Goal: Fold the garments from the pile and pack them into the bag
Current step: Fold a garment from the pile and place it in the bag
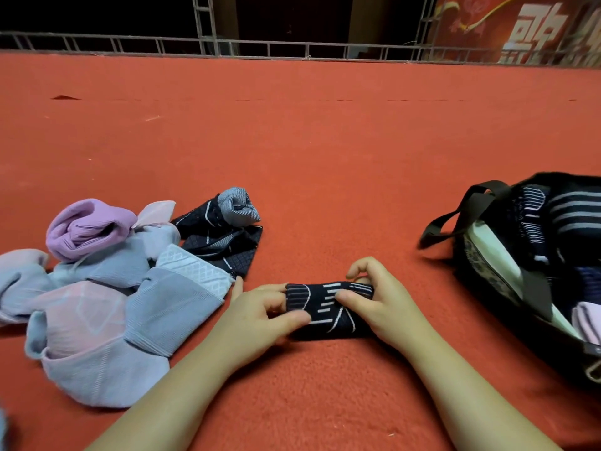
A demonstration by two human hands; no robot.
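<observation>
A folded dark navy sock with white stripes (325, 309) lies on the red carpet in front of me. My left hand (260, 315) pinches its left end between thumb and fingers. My right hand (377, 297) grips its right end, thumb on top and fingers curled over the far edge. To the left sits the pile of socks (107, 288) in pale blue, pink and lilac, with a dark patterned pair (224, 242) at its far side. At the right stands the open black bag (481, 255), holding several folded dark striped pieces and a lilac one.
The red carpet (309, 141) stretches far ahead to a metal truss railing (260, 47). A red banner with white characters (527, 27) hangs at the back right. The bag's black handles (455, 216) flop toward the middle.
</observation>
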